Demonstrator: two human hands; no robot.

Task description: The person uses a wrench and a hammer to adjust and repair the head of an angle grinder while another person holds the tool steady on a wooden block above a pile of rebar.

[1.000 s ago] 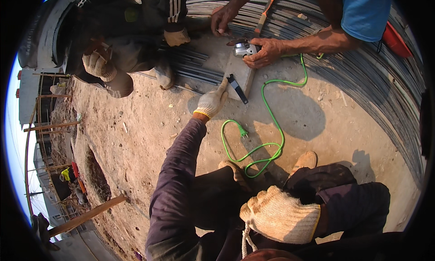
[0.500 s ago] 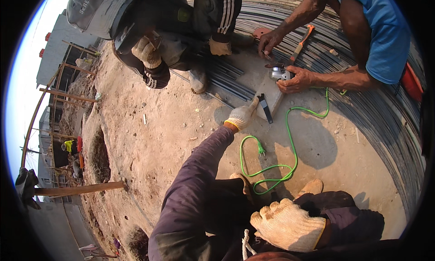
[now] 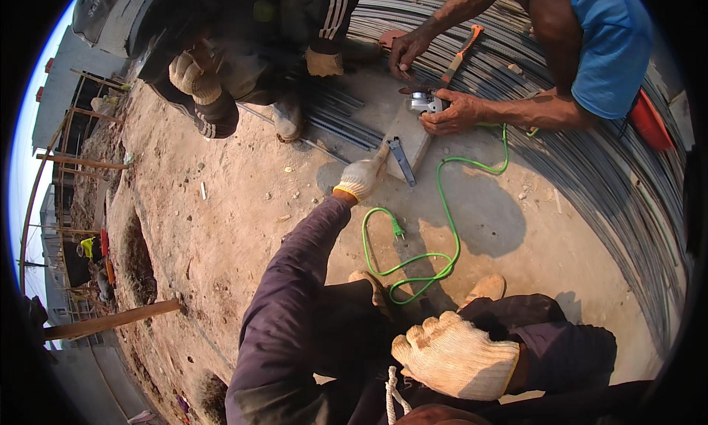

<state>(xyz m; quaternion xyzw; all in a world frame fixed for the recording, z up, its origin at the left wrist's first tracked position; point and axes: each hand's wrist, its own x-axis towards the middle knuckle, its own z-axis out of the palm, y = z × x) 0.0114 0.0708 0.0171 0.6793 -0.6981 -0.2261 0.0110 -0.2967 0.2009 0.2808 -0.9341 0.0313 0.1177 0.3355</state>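
My left hand (image 3: 358,178), in a whitish knit glove with a yellow cuff, reaches forward with a finger stretched out to the edge of a pale concrete slab (image 3: 414,148). Beside the fingertip lies a dark flat tool (image 3: 401,161) with a notched end; whether I touch it is unclear. My right hand (image 3: 453,355), also gloved, rests curled on my lap with its fingertips hidden. Just beyond the slab, a co-worker in blue has a bare hand (image 3: 451,113) on a silver power-tool head (image 3: 423,102) with a brown disc, probably an angle grinder.
A green cord with a plug (image 3: 398,229) loops across the ground ahead of me. Long steel bars (image 3: 582,181) curve along the right, and an orange-handled blade (image 3: 463,54) lies on them. Another gloved person (image 3: 198,77) crouches at the far left near cut rods (image 3: 343,119).
The whole view has shifted, so things sit further left and slightly higher in the picture. My left finger stays by the dark tool; my right hand keeps its place on my lap.
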